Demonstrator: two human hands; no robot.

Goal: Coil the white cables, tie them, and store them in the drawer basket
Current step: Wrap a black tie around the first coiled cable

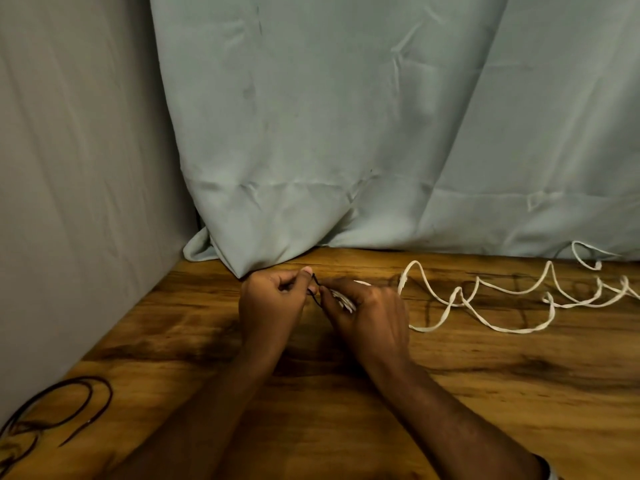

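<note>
My right hand (367,313) grips a small coiled white cable (341,297), mostly hidden under its fingers, at the middle of the wooden table (485,393). My left hand (273,303) pinches a thin dark tie (316,289) between thumb and fingers, right against the coil. A second white cable (512,299) lies loose and uncoiled in wavy loops on the table to the right, running off the right edge of the view. No drawer basket is in view.
Several thin dark ties (59,410) lie in curved loops at the table's near left corner. A pale green curtain (346,133) hangs behind the table and touches its back edge. A grey wall (69,168) closes the left side.
</note>
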